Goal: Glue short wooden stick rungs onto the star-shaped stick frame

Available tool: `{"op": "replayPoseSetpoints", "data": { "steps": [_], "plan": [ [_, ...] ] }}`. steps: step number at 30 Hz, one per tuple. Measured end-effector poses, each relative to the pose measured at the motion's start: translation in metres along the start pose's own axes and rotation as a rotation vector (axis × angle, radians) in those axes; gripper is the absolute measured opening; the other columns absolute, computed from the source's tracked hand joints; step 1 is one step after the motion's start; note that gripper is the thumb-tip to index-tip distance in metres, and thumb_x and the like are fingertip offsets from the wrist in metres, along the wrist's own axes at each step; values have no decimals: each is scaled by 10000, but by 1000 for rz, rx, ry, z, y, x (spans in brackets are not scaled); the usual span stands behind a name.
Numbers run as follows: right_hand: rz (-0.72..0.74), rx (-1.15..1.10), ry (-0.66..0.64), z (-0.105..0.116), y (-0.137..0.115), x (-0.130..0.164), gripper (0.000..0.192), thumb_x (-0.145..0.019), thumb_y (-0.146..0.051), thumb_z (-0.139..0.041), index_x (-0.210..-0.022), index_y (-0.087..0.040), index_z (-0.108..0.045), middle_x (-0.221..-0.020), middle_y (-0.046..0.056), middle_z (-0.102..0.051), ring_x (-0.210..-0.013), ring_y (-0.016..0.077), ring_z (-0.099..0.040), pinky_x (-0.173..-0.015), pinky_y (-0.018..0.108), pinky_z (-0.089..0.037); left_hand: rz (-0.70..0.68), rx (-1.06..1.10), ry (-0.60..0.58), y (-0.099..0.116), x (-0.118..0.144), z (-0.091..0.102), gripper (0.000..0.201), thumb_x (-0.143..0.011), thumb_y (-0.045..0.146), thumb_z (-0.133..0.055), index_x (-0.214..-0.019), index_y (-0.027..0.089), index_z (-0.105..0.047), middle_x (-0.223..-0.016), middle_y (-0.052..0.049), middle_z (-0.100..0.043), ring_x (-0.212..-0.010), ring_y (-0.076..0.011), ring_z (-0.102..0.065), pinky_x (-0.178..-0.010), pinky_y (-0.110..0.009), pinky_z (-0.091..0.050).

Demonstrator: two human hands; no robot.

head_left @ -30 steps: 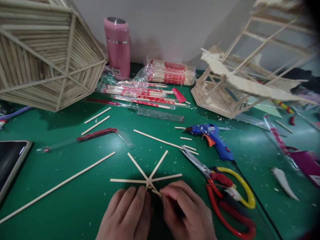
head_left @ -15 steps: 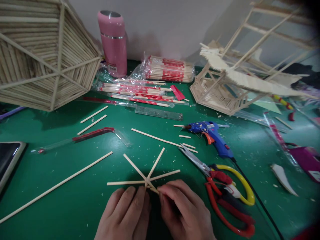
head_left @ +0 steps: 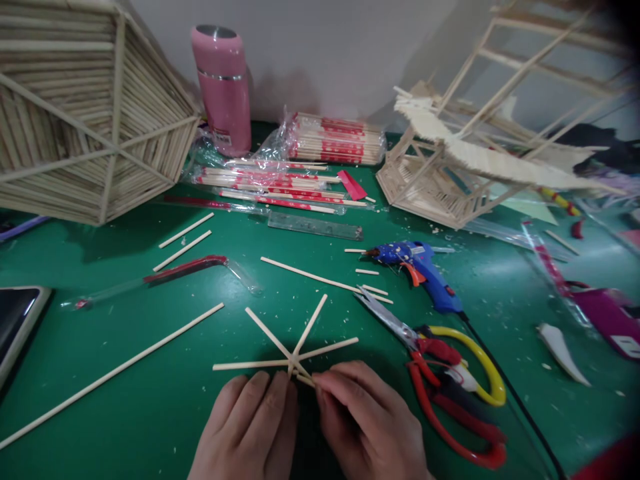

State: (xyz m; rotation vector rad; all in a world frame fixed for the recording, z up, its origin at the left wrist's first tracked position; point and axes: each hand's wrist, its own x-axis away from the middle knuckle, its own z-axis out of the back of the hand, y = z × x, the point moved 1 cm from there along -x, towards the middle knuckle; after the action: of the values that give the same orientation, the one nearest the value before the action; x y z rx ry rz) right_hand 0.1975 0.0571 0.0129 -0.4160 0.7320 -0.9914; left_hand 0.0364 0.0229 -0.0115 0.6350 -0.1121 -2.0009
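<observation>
Wooden spoke fan four sticks along; right hand pinches a fifth, left hand presses fingers together at the hub.

No legible text, only blurred red print on chopstick packs

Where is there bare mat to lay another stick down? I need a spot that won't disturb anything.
Free: the green mat between the long stick and the left hand, and the stretch right of the scissors, before the white scrap. Crowded: around the stick fan, glue gun and wrapped chopsticks.
</observation>
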Motion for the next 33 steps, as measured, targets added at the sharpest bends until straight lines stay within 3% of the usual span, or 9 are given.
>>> {"op": "replayPoseSetpoints", "data": {
  "steps": [15,33],
  "plan": [
    [23,39,17,-3,-1,0,194,-783,-58,-538,-938,-138,-622,-756,77,-639,-648,150,-630,-549,247,-549,-81,-32,-73,-2,-1,-1,312,-917,166,-324,-1026,157,-615,-1083,-30,-642,-968,-195,-542,-860,-341,-370],
    [-18,-22,-34,0,1,-6,194,-790,-59,-525,-935,-148,-618,-768,59,-621,-651,135,-600,-565,225,-527,-49,-77,-28,0,-7,1,283,-902,154,-357,-965,172,-633,-1002,-27,-656,-914,-176,-559,-834,-322,-395]
  ]
}}
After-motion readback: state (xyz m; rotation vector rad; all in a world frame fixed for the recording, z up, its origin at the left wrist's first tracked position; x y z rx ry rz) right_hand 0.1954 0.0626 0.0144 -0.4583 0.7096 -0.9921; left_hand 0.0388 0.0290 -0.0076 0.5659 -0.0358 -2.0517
